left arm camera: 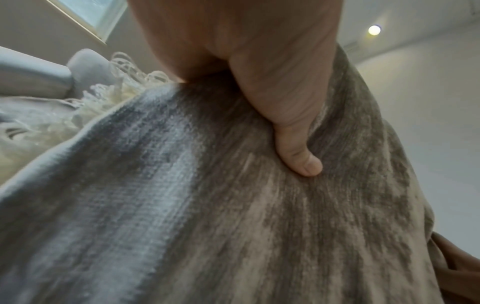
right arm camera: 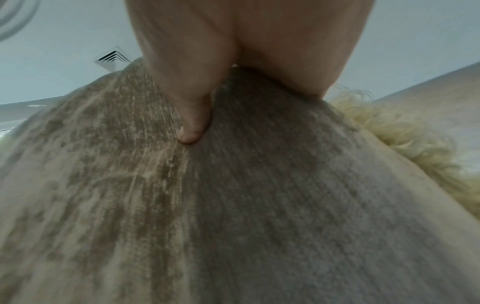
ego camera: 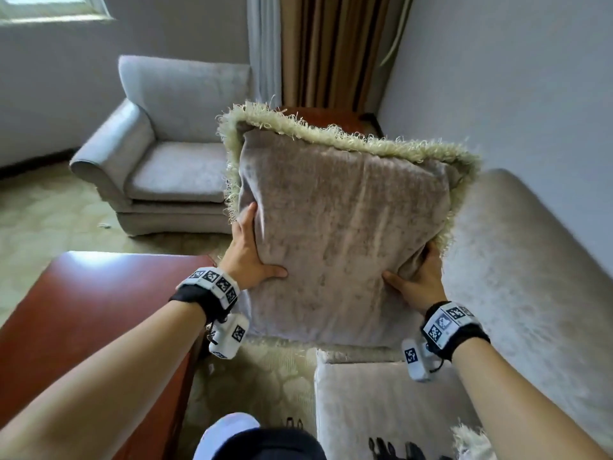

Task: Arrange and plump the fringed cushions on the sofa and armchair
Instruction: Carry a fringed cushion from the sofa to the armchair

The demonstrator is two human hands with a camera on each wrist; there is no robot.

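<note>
Sofa (ego camera: 530, 277) lies right, armchair (ego camera: 172, 154) ahead-left; both hands, left (ego camera: 247, 252) and right (ego camera: 419, 277), clasp the upright cushion (ego camera: 338, 234) by its lower sides.

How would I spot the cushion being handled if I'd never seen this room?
Look just left of the pale sofa, in front of the brown curtain. There the left hand and right hand hold up a square taupe velvet cushion. Its shaggy cream fringe sets it apart from the plain upholstery.
</note>
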